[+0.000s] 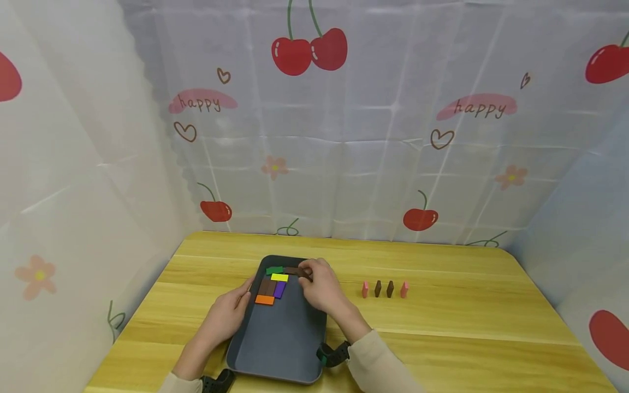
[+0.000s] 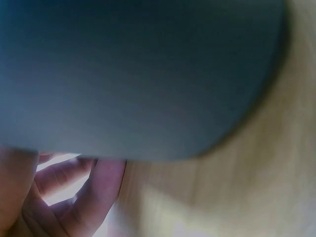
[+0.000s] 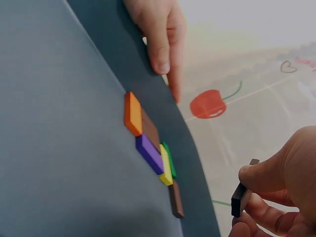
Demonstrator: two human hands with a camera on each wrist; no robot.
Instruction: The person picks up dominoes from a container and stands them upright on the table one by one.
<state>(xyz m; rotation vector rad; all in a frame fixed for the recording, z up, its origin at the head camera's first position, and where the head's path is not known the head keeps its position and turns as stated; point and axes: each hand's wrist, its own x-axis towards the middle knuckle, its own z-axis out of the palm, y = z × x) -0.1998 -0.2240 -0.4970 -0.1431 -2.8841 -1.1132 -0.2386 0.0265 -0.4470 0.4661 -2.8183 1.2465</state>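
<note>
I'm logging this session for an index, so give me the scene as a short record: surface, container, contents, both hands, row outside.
Surface: yellowish wooden table
Container: dark grey tray, lying on the table
Contents: orange block, purple block, yellow block, green block, brown blocks
Left hand: holds the tray's left rim
Right hand: pinches a dark block near the tray's far end
Row outside: right of the tray, upright, left to right: pink block, two dark brown blocks, second pink block
</note>
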